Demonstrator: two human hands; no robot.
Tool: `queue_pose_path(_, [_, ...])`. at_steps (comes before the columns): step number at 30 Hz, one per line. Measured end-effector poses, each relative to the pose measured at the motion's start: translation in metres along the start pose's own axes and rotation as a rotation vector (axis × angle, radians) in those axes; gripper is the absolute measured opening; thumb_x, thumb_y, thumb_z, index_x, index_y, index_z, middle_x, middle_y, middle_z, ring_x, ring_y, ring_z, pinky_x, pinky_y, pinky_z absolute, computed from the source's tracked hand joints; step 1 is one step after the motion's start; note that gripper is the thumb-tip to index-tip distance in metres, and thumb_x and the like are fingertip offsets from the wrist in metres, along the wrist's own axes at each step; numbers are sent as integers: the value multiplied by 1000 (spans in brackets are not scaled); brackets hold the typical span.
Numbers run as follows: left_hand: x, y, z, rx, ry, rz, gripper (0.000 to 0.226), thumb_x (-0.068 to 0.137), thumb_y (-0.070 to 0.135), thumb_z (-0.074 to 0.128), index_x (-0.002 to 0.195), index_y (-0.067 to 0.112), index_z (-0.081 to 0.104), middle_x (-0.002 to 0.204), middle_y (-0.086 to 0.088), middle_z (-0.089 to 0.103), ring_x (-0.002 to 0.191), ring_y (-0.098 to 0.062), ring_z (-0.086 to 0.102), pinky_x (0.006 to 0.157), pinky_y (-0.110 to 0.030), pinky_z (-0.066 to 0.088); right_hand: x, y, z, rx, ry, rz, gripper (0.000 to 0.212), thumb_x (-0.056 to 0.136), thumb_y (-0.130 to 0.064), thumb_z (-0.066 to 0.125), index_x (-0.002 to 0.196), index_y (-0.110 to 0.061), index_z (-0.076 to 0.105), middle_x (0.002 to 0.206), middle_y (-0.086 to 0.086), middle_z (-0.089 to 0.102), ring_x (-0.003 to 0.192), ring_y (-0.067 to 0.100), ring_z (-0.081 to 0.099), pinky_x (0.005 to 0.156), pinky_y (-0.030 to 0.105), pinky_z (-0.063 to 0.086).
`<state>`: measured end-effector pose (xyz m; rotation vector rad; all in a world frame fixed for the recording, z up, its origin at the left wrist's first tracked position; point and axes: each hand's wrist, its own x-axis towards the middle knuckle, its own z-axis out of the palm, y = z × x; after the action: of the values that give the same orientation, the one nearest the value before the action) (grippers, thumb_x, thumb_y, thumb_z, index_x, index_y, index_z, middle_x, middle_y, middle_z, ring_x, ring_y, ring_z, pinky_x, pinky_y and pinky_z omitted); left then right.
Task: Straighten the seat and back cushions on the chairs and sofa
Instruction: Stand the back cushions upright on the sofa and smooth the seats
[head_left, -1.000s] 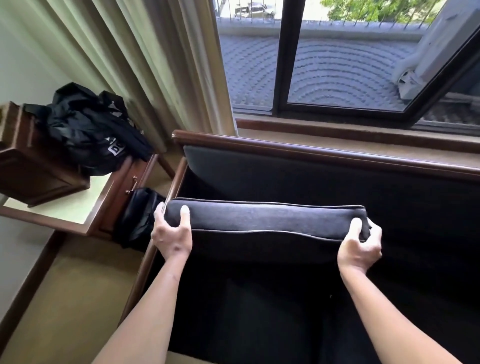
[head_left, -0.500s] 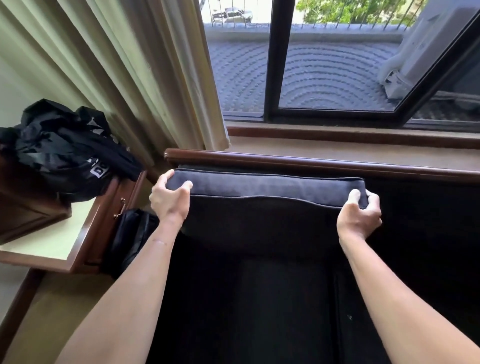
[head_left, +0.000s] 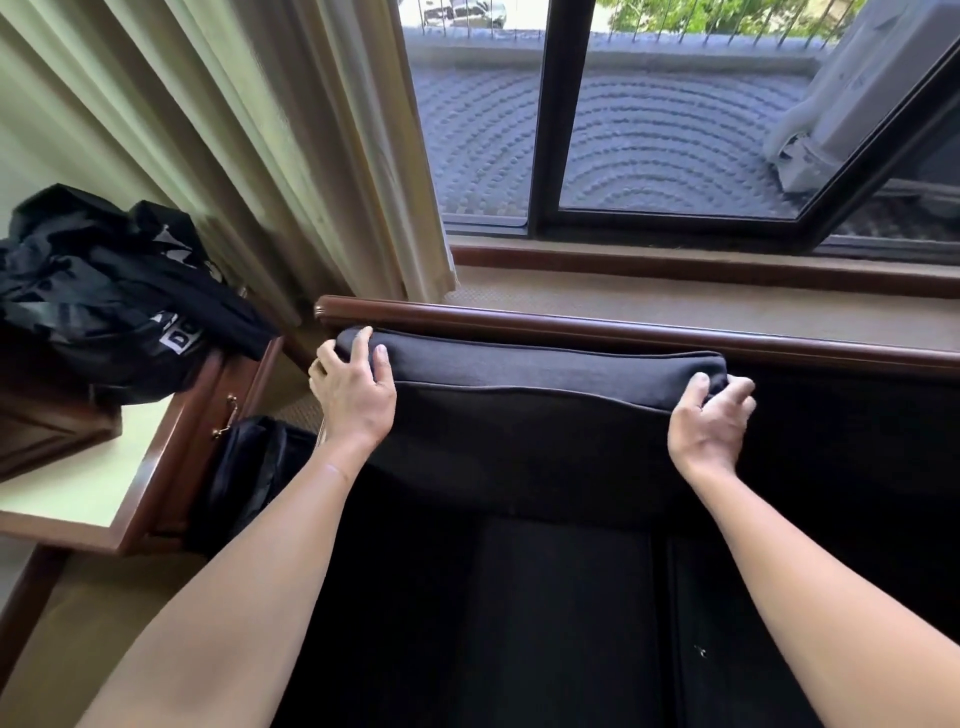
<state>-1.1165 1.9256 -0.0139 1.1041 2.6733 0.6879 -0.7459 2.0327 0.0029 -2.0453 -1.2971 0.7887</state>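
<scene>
- back cushion (head_left: 530, 364): dark charcoal fabric, thin lighter piping along the edges
- sofa (head_left: 571, 597): black upholstery, nearly featureless in shadow
- sofa top rail (head_left: 623, 332): glossy reddish-brown wood
- curtain (head_left: 270, 145), far left: pale cream-green, vertical pleat stripes of light and shade
- window frame (head_left: 550, 114): black
- balcony floor (head_left: 649, 140) outside: blue-grey, concentric arcs of small dots
- window sill (head_left: 675, 296): tan, with a dark brown wood strip on the far edge
- side table (head_left: 62, 493), left: pale cream top, reddish-brown wood border, brass drawer pull
- bag (head_left: 104, 291) on the table: black, white patch with dark lettering
- floor (head_left: 78, 623), near left: beige-olive carpet, plain
</scene>
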Motion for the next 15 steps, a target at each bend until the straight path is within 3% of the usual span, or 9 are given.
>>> queue_pose_path(3, [-30, 23, -8, 95, -14, 45, 52, 112, 42, 37, 157, 19, 50, 164, -25, 31, 153, -49, 21, 123, -70, 11, -2, 12, -27, 2, -124, -52, 53, 107, -46, 37, 143, -7, 37, 144, 24, 40, 126, 38, 47, 98, 35, 33])
queue_pose_path(6, [-81, 59, -2, 105, -68, 195, 52, 110, 38, 44, 156, 14, 50, 170, -26, 26, 161, -47, 9, 124, -70, 3, -12, 35, -59, 23, -204, -116, 56, 108, -46, 32, 152, -12, 37, 154, 17, 37, 139, 29, 40, 104, 26, 25])
queue_pose_path(11, [-195, 131, 35, 8, -98, 373, 50, 102, 35, 53, 144, 11, 63, 159, -26, 42, 154, -51, 29, 120, -74, 25, -28, 107, -127, 41, -245, -89, 51, 107, -42, 39, 150, -15, 44, 156, 7, 39, 141, 19, 39, 107, 23, 24])
queue_pose_path(15, [-299, 183, 81, -102, -195, 370, 50, 99, 39, 54, 139, 12, 68, 155, -23, 50, 147, -46, 42, 118, -63, 37, -23, 197, -190, 2, -280, -34, 50, 104, -44, 45, 148, -19, 47, 155, -2, 41, 140, 14, 41, 109, 26, 28])
